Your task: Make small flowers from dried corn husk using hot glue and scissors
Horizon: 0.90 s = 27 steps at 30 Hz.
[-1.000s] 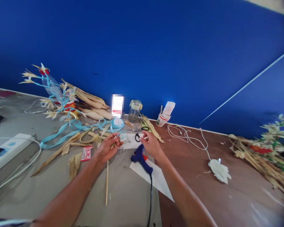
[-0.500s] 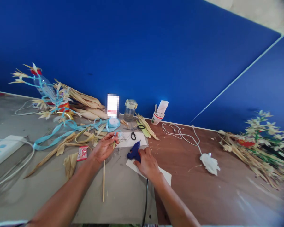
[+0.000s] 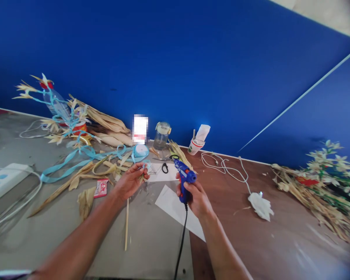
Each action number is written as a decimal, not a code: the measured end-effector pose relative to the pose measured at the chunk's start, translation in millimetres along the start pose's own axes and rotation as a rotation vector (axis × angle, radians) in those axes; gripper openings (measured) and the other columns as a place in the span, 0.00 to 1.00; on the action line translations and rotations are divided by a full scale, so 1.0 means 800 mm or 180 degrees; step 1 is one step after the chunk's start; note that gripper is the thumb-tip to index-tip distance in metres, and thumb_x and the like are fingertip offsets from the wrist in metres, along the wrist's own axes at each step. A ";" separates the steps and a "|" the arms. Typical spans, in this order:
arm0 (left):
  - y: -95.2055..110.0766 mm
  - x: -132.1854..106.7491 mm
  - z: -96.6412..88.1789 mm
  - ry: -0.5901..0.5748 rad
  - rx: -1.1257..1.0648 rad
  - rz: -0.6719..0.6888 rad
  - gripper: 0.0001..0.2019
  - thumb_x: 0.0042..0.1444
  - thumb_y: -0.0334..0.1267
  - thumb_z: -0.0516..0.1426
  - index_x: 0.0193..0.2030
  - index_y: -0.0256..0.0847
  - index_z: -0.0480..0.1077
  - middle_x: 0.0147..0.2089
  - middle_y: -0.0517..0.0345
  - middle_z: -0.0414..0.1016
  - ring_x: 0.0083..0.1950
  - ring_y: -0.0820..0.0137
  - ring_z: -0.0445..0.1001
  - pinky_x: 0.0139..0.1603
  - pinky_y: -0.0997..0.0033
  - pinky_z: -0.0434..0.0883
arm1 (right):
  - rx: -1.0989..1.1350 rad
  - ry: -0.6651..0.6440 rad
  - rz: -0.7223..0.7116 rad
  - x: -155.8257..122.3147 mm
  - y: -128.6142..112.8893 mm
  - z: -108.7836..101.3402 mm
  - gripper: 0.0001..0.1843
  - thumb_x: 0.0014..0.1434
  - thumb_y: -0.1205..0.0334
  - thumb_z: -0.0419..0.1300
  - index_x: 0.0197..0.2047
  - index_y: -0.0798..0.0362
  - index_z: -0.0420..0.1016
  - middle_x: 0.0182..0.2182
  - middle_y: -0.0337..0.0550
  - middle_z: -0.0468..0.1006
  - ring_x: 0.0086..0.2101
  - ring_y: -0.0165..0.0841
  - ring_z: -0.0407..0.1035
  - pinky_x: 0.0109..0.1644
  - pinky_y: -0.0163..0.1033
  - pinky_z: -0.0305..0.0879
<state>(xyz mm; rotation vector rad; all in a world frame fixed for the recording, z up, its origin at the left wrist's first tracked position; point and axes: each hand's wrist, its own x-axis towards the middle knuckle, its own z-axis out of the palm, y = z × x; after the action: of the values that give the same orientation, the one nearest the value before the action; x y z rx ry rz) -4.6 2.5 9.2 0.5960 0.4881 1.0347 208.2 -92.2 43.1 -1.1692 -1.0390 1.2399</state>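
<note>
My right hand [image 3: 196, 196] is wrapped round the handle of a blue hot glue gun [image 3: 183, 175], raised above the table with its black cord hanging down. My left hand [image 3: 133, 179] pinches a small light-blue ribbon piece [image 3: 146, 165] at its fingertips; thin wires seem to stick out beside it. Behind that hand sits a roll of light-blue ribbon [image 3: 140, 152], its loose end trailing left. Scissors [image 3: 165, 168] with black handles rest on a white sheet. A second white paper [image 3: 175, 208] lies below the glue gun. A thin stick [image 3: 126, 229] lies near my left wrist.
Dried corn husks [image 3: 81, 175] and a red packet [image 3: 101, 188] lie left. Ribbon-wrapped husk flowers [image 3: 55, 116] stand by a plastic bottle. A glass jar [image 3: 162, 135], a paper cup [image 3: 195, 147] and a white cable [image 3: 226, 165] line the blue partition. White flowers [image 3: 329, 159] are far right.
My right hand has lifted the glue gun off the white paper and turned it, so its back end faces me. My left hand stays nearly in place with the ribbon piece.
</note>
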 end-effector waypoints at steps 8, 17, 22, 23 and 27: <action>-0.008 0.003 0.001 0.0344 0.0534 0.0212 0.08 0.43 0.31 0.64 0.33 0.35 0.74 0.26 0.58 0.72 0.28 0.74 0.70 0.34 0.74 0.66 | -0.0215 -0.0208 0.0008 -0.005 0.035 0.043 0.20 0.47 0.60 0.64 0.44 0.54 0.69 0.22 0.33 0.65 0.20 0.23 0.57 0.24 0.30 0.56; -0.013 0.003 0.008 0.0652 0.0649 0.0361 0.08 0.41 0.30 0.65 0.31 0.35 0.75 0.27 0.58 0.74 0.29 0.74 0.70 0.36 0.74 0.64 | -0.1584 -0.0144 -0.1170 -0.015 0.030 0.059 0.13 0.47 0.68 0.59 0.39 0.53 0.68 0.34 0.43 0.68 0.32 0.31 0.65 0.35 0.35 0.66; -0.017 0.003 0.007 0.0637 0.0756 0.0375 0.10 0.41 0.31 0.65 0.33 0.36 0.75 0.30 0.57 0.75 0.31 0.74 0.70 0.37 0.74 0.64 | -0.1759 -0.0139 -0.1351 -0.014 0.033 0.061 0.08 0.48 0.66 0.58 0.35 0.54 0.68 0.37 0.46 0.67 0.37 0.34 0.66 0.40 0.38 0.66; -0.018 0.002 0.007 0.0633 0.0762 0.0372 0.10 0.41 0.31 0.65 0.33 0.36 0.75 0.30 0.58 0.75 0.31 0.74 0.70 0.37 0.74 0.65 | -0.1779 -0.0117 -0.1349 -0.014 0.034 0.062 0.08 0.49 0.66 0.58 0.36 0.54 0.68 0.37 0.46 0.67 0.37 0.34 0.66 0.41 0.38 0.66; -0.018 0.001 0.008 0.0617 0.0782 0.0392 0.10 0.41 0.31 0.65 0.33 0.36 0.75 0.30 0.58 0.75 0.32 0.74 0.70 0.37 0.75 0.65 | -0.1832 -0.0072 -0.1288 -0.014 0.035 0.063 0.07 0.50 0.65 0.57 0.35 0.54 0.67 0.37 0.46 0.67 0.37 0.33 0.66 0.41 0.38 0.66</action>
<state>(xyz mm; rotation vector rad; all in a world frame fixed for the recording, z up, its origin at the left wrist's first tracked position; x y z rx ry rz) 9.2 -3.6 4.3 0.7544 0.7640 1.1647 153.5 -100.1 22.1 -1.2812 -1.6216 0.6493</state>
